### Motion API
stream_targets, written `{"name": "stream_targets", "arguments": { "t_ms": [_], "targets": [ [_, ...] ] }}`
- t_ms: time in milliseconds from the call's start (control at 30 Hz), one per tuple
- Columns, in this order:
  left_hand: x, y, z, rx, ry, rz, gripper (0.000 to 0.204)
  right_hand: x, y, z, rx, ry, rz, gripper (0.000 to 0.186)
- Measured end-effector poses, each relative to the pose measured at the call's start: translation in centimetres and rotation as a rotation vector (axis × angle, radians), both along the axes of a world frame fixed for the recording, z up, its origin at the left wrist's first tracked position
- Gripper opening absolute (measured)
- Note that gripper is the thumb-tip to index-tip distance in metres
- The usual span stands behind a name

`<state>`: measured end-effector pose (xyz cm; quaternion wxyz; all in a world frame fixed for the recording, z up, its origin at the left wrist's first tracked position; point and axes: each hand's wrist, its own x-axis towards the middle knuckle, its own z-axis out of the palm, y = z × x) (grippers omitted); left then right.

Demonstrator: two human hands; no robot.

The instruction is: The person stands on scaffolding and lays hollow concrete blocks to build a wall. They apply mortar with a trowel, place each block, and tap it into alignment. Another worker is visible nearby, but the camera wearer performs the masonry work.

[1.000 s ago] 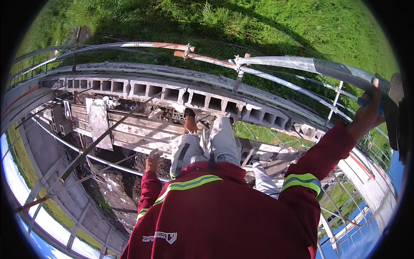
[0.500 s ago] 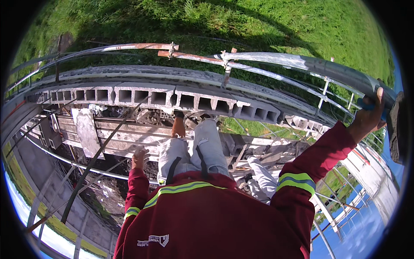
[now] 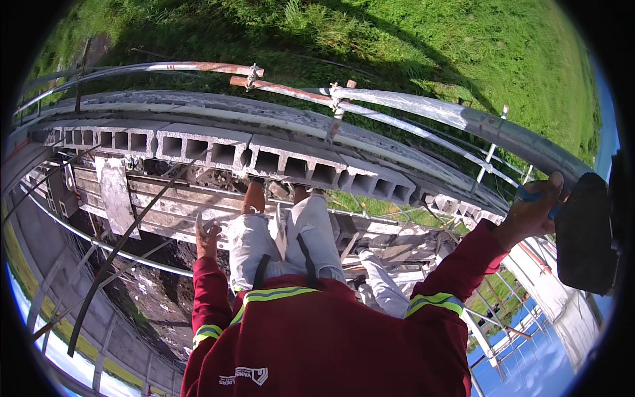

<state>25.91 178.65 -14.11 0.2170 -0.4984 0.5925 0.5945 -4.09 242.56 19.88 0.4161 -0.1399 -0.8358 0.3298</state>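
My right hand (image 3: 533,210) is raised at the right, its fingers wrapped round the blue handle of a trowel (image 3: 587,241). The trowel's broad dark blade shows its flat face beyond my hand, near the rim of the view. My left hand (image 3: 207,238) is held out left of my legs, fingers apart and nothing in them. In front of me runs a row of grey hollow concrete blocks (image 3: 296,164), their square hollows turned toward me. My left hand is on the near side of this row, apart from it.
Scaffold pipes (image 3: 417,126) run along the far side of the blocks. Wooden planks (image 3: 175,202) lie below, with a pale board (image 3: 118,192) across them. A dark diagonal bar (image 3: 126,245) crosses at the left. Another person's leg (image 3: 383,281) shows right of mine.
My right hand has come lower and inward with the trowel, whose blade has turned from nearly edge-on to flat-face. My left hand's fingers have spread upward. The whole view has shifted slightly.
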Motion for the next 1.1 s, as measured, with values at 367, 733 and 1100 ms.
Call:
{"name": "stream_targets", "arguments": {
  "t_ms": [367,733,1100],
  "targets": [
    [-15.8,-0.3,8.3,-0.388,0.678,-0.130,0.089,12.9,-3.0,-26.6,0.384,-1.367,0.281,0.038],
    [-14.6,-4.8,3.1,-0.749,0.533,-0.230,0.067,10.9,5.4,-63.8,0.810,-1.840,0.474,0.020],
    [-10.5,-11.3,3.7,-0.767,0.458,-0.111,0.042,8.5,3.9,-80.3,1.028,-1.812,0.697,0.022]
  ]
}}
